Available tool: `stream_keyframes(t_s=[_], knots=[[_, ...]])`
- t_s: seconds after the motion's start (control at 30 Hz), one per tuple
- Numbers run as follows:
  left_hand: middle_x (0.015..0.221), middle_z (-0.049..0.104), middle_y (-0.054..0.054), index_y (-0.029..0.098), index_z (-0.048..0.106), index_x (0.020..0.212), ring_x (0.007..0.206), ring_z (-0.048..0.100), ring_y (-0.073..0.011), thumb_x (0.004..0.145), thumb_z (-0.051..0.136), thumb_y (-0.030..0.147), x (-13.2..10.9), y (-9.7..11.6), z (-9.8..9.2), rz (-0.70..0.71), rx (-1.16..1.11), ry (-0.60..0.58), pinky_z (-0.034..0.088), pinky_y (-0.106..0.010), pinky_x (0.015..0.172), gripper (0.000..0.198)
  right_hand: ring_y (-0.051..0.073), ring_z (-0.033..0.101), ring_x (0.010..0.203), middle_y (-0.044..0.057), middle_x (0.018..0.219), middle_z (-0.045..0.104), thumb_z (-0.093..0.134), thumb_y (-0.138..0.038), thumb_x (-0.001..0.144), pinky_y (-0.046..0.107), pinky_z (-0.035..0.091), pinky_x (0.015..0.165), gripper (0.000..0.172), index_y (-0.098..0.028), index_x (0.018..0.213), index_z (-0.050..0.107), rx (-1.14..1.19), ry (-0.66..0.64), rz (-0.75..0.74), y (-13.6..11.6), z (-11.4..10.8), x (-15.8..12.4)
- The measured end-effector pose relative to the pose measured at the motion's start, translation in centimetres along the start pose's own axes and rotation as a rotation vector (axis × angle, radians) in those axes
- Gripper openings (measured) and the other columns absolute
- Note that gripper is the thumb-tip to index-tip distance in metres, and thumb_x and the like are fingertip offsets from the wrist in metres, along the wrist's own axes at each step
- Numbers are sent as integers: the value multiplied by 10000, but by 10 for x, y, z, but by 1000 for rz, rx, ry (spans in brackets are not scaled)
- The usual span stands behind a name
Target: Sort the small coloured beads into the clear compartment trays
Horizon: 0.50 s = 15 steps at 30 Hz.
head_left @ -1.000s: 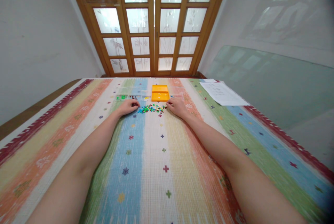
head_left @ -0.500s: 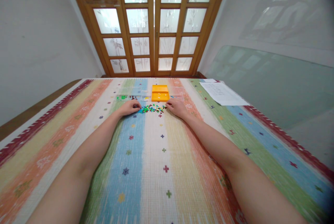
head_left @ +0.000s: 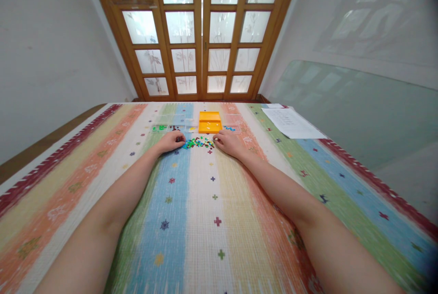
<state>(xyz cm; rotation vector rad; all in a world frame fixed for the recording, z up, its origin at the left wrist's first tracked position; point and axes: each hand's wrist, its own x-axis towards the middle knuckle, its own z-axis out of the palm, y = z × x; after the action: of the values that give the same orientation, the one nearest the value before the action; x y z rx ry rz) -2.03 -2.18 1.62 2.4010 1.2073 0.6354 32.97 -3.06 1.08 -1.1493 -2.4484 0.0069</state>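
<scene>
A loose pile of small coloured pieces [head_left: 198, 142], green, blue, yellow, white and dark red, lies on the striped tablecloth. At its left edge rests my left hand [head_left: 170, 141], fingers curled together; whatever they hold is too small to make out. My right hand [head_left: 228, 142] is at the pile's right edge with its fingertips pinched, and their content cannot be made out either. Just beyond the pile stands an open yellow box [head_left: 210, 127] with a few pale pieces inside. Green pieces [head_left: 159, 128] and dark red pieces [head_left: 175, 128] sit in clear containers left of it, blue pieces [head_left: 229, 128] in one on the right.
The striped tablecloth [head_left: 201, 221] covers the table. Written paper sheets [head_left: 290, 123] lie at the far right. Beyond the table are wooden glass-paned doors [head_left: 201, 47], and a greenish glass panel [head_left: 342, 107] leans along the right wall.
My right hand has shifted slightly left, closer in over the pile, and more of the blue pieces behind it now show. My left hand has stayed nearly in place.
</scene>
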Motion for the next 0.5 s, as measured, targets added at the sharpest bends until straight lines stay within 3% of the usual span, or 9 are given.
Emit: stream_keyframes(t_s=[0.2, 0.5], knots=[[905, 715, -51, 196, 746, 906, 830, 624, -199, 868, 642, 339, 1, -2, 2, 15, 24, 3, 482, -306, 783, 180, 254, 608, 1005, 106, 1045, 697, 614, -291, 1026, 335, 421, 855, 189, -212, 1059, 783, -38, -23, 31, -1, 3, 2], [909, 718, -55, 204, 744, 903, 842, 623, -210, 875, 619, 348, 1, -2, 4, -11, 45, 8, 489, -316, 790, 193, 239, 622, 1004, 92, 1054, 695, 632, -210, 992, 322, 428, 855, 162, -222, 1047, 784, 12, -13, 20, -4, 2, 1]])
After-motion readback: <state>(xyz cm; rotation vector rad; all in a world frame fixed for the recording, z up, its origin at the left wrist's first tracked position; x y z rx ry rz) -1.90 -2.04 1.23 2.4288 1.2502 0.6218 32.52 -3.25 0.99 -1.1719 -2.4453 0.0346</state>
